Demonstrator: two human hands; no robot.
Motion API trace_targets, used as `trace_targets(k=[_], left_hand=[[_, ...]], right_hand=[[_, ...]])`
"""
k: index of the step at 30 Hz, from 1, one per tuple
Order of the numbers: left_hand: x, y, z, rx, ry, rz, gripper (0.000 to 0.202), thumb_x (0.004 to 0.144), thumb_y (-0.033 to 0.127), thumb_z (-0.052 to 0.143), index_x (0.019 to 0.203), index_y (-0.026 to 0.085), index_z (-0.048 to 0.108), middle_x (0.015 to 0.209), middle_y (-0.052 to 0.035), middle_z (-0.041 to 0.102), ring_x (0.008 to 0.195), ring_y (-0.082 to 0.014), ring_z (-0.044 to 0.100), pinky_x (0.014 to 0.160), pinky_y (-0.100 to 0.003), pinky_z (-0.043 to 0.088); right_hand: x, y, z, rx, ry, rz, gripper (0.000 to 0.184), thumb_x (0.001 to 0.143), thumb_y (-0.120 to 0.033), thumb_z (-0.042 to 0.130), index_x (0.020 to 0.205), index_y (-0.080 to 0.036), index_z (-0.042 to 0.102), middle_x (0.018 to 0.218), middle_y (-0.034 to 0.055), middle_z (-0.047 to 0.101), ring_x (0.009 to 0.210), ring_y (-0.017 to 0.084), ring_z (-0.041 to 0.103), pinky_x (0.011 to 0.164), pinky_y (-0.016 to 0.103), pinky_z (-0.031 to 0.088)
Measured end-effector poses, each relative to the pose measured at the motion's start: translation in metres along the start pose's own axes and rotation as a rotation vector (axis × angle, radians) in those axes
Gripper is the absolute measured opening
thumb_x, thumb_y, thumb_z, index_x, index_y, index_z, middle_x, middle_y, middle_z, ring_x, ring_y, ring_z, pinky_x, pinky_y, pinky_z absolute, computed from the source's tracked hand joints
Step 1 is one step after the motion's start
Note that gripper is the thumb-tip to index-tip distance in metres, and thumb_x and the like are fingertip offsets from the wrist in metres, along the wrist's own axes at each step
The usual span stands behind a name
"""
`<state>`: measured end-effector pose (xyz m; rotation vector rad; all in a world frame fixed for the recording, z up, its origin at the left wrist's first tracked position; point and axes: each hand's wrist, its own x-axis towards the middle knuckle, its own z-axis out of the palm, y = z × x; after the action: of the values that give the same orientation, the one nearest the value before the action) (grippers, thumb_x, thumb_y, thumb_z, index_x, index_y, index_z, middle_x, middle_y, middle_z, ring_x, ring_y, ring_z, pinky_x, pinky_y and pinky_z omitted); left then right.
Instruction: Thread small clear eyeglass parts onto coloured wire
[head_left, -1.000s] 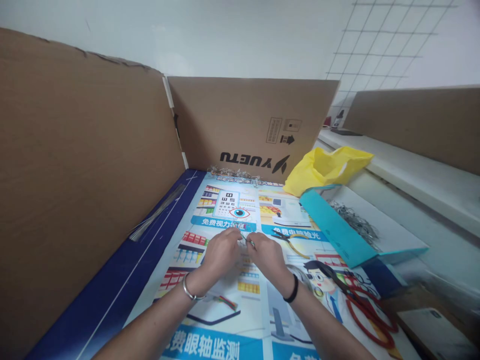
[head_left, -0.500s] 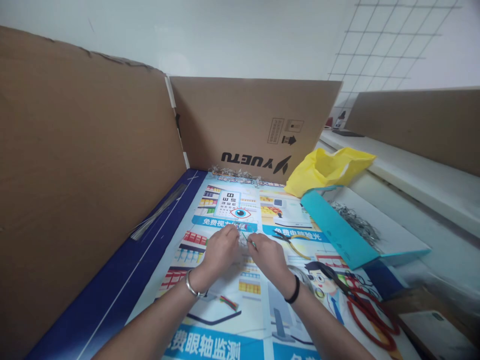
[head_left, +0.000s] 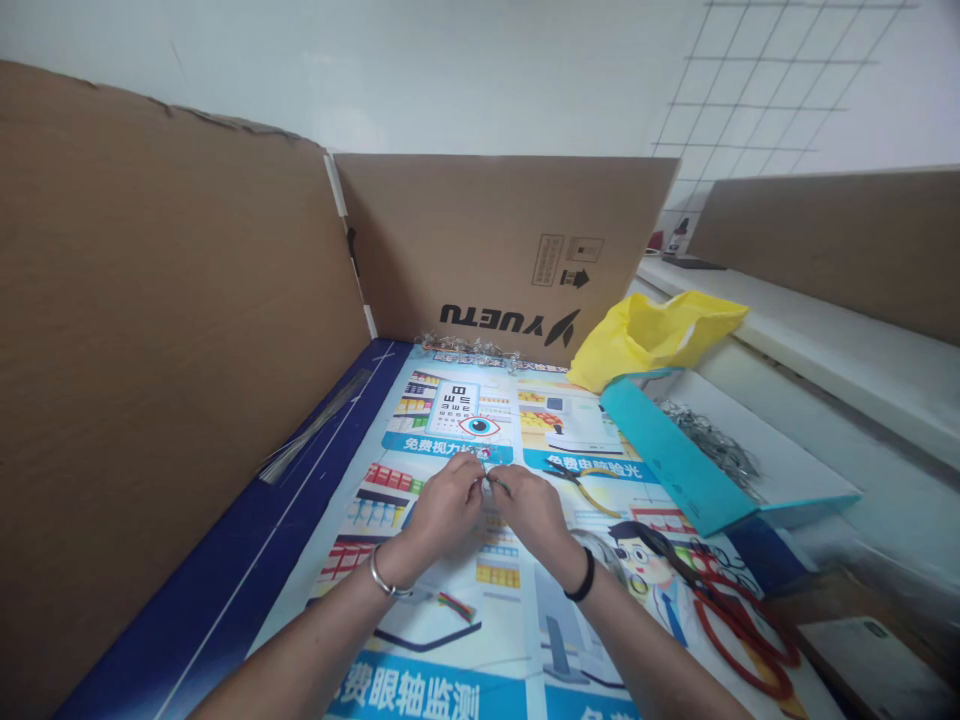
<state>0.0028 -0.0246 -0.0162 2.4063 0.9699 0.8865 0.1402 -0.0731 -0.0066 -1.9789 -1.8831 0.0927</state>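
Note:
Over the middle of the printed poster, my left hand [head_left: 448,500] and my right hand [head_left: 529,505] meet at their fingertips, both closed in a pinch. Between them is a small piece with a thin green strand [head_left: 485,466]; the fingers hide most of it, so its exact kind is unclear. A silver bangle circles my left wrist and a black band my right. Just right of my right hand lie pliers [head_left: 579,482] with yellow handles. Nearer me, a short bundle of coloured strands [head_left: 456,606] rests on the poster.
Cardboard panels [head_left: 480,250] wall the left and back. Thin wires [head_left: 315,425] lie at left, tangled wire pieces [head_left: 472,348] at the back. On the right are a yellow bag [head_left: 652,335], a teal box [head_left: 675,465] of wire pieces, red-handled scissors [head_left: 720,600] and a phone-like object [head_left: 874,655].
My hands have drawn closer together, fingertips now meeting. Less of the green strand shows between them. The camera view has shifted slightly.

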Motion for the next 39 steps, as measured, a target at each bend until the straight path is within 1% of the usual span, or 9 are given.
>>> trace_targets(k=[5,9,13,19,24,26,32,35,39], left_hand=[[0.000,0.001,-0.001,-0.005,-0.026,0.006,0.027,0.077,0.003,0.040,0.090,0.018,0.058,0.097,-0.0047,0.059,0.094,-0.0167,0.056,0.083,-0.029,0.048],[0.001,0.000,-0.004,0.019,-0.052,0.001,0.030,0.077,0.002,0.039,0.091,0.019,0.059,0.097,-0.0039,0.061,0.096,-0.0161,0.057,0.084,-0.028,0.047],[0.001,-0.001,-0.006,0.046,-0.065,-0.025,0.033,0.076,0.001,0.039,0.093,0.021,0.059,0.101,-0.0024,0.063,0.097,-0.0157,0.058,0.084,-0.027,0.047],[0.000,-0.001,-0.005,0.120,-0.065,-0.104,0.022,0.086,0.015,0.041,0.098,0.023,0.058,0.096,-0.0012,0.067,0.087,-0.0176,0.063,0.075,-0.028,0.046],[0.002,0.004,-0.006,0.229,-0.086,-0.186,0.021,0.090,0.024,0.037,0.099,0.023,0.057,0.088,-0.0015,0.069,0.077,-0.0204,0.066,0.064,-0.028,0.043],[0.003,0.007,-0.007,0.247,-0.103,-0.215,0.021,0.090,0.025,0.037,0.099,0.023,0.056,0.086,-0.0020,0.070,0.075,-0.0211,0.066,0.062,-0.027,0.042],[0.003,0.010,-0.007,0.117,-0.059,-0.261,0.020,0.089,0.023,0.039,0.100,0.024,0.056,0.093,-0.0006,0.069,0.084,-0.0187,0.065,0.068,-0.025,0.042],[0.003,0.010,-0.006,0.026,-0.038,-0.299,0.018,0.087,0.022,0.042,0.097,0.024,0.056,0.093,0.0009,0.069,0.082,-0.0168,0.064,0.068,-0.024,0.042],[0.003,0.010,-0.006,-0.037,-0.012,-0.336,0.014,0.086,0.023,0.044,0.093,0.023,0.057,0.088,0.0019,0.068,0.077,-0.0155,0.063,0.066,-0.023,0.042]], right_hand=[[0.003,0.004,0.000,0.238,-0.009,0.025,0.022,0.080,-0.016,0.045,0.079,-0.022,0.066,0.080,0.0007,0.068,0.075,0.015,0.060,0.064,0.021,0.038],[0.004,0.008,0.000,0.317,-0.031,0.009,0.023,0.078,-0.015,0.043,0.075,-0.021,0.065,0.074,-0.0007,0.066,0.070,0.014,0.059,0.061,0.020,0.038],[0.005,0.011,0.000,0.380,-0.049,-0.007,0.023,0.076,-0.015,0.043,0.075,-0.021,0.065,0.072,-0.0020,0.065,0.069,0.014,0.059,0.064,0.021,0.041],[0.006,0.013,0.002,0.512,-0.044,-0.011,0.024,0.075,-0.015,0.043,0.077,-0.021,0.066,0.075,-0.0016,0.067,0.072,0.014,0.060,0.068,0.022,0.041],[0.007,0.013,0.003,0.547,-0.063,-0.003,0.023,0.073,-0.015,0.045,0.076,-0.021,0.067,0.076,-0.0006,0.068,0.072,0.015,0.060,0.068,0.023,0.041],[0.008,0.013,0.003,0.552,-0.070,-0.005,0.023,0.073,-0.015,0.045,0.075,-0.021,0.067,0.075,-0.0005,0.067,0.071,0.016,0.060,0.066,0.023,0.041],[0.008,0.013,0.003,0.552,-0.069,-0.009,0.022,0.074,-0.016,0.045,0.075,-0.022,0.066,0.074,-0.0009,0.066,0.071,0.016,0.059,0.065,0.024,0.040],[0.006,0.013,0.003,0.557,-0.071,-0.012,0.022,0.074,-0.016,0.045,0.075,-0.022,0.066,0.075,-0.0008,0.066,0.070,0.016,0.059,0.064,0.024,0.040],[0.006,0.013,0.004,0.571,-0.068,-0.020,0.021,0.074,-0.015,0.046,0.076,-0.021,0.066,0.079,-0.0002,0.067,0.074,0.016,0.059,0.068,0.024,0.041]])
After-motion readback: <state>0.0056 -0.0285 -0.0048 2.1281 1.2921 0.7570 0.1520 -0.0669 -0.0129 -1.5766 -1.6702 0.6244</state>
